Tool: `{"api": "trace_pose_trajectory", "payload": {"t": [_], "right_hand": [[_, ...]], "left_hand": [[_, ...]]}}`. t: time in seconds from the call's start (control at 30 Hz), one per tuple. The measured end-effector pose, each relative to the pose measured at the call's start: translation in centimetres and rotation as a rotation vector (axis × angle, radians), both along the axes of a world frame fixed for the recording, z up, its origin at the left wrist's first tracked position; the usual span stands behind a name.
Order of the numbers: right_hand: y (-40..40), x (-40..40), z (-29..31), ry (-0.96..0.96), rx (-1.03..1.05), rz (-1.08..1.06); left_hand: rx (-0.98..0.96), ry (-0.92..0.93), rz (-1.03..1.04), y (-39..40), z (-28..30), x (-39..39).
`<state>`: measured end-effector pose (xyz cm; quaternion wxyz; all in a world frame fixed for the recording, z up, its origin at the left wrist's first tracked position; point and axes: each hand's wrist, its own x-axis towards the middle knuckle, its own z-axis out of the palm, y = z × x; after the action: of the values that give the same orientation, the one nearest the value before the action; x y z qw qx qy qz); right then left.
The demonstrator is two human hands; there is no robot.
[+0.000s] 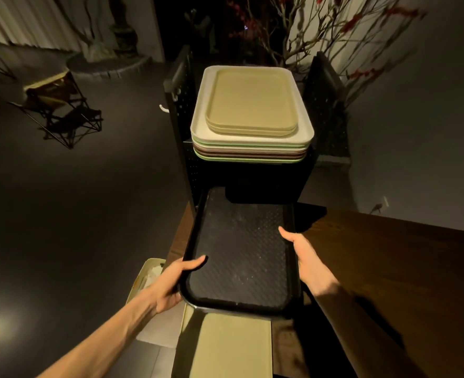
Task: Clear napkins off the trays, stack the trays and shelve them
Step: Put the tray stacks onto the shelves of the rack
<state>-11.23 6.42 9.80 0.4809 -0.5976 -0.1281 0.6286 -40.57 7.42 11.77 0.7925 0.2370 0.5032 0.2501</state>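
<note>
From left to right in the dim room: a pale bin (146, 271) holding what look like crumpled napkins sits low beside the table (383, 257). My left hand (175, 282) grips the near-left rim of the black tray (239, 249), thumb laid over the lip and the fingers (198, 261) curled underneath out of sight, so I cannot tell how far they wrap. The tray is bare, carried level above the table's edge, its far end already pointing into the dark lower opening of the black shelf cart (181, 148). My right hand (308, 259) clamps the right rim the same way, thumb on top, closed firmly on the lip.

Above the opening, a stack of trays (252, 137) rests on the cart's top shelf, two olive ones nested on a white one. A green tray (233, 347) lies on the table just below the black one.

To do this well, I judge the tray should stay flat and square to the opening, both hands pushing evenly, so its corners clear the cart's side panels. The thumbs should come off the rim before the hands reach the frame.
</note>
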Motion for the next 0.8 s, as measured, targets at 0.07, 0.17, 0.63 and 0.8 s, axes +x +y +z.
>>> {"api": "trace_pose_trajectory", "payload": {"t": [0.07, 0.17, 0.63, 0.8], "right_hand": [[0.6, -0.3, 0.3, 0.025, -0.019, 0.019], [0.7, -0.8, 1.0, 0.079, -0.005, 0.051], [-1.1, -1.8, -0.3, 0.232, -0.141, 0.012], [-0.9, -1.7, -0.6, 0.311, -0.096, -0.014]], "left_hand": [[0.004, 0.027, 0.063, 0.3, -0.7, -0.1], [0.007, 0.042, 0.12, 1.8, -1.9, 0.1], [0.068, 0.061, -0.069, 8.3, -1.9, 3.2], [-0.043, -0.034, -0.114, 7.4, -3.1, 1.3]]}}
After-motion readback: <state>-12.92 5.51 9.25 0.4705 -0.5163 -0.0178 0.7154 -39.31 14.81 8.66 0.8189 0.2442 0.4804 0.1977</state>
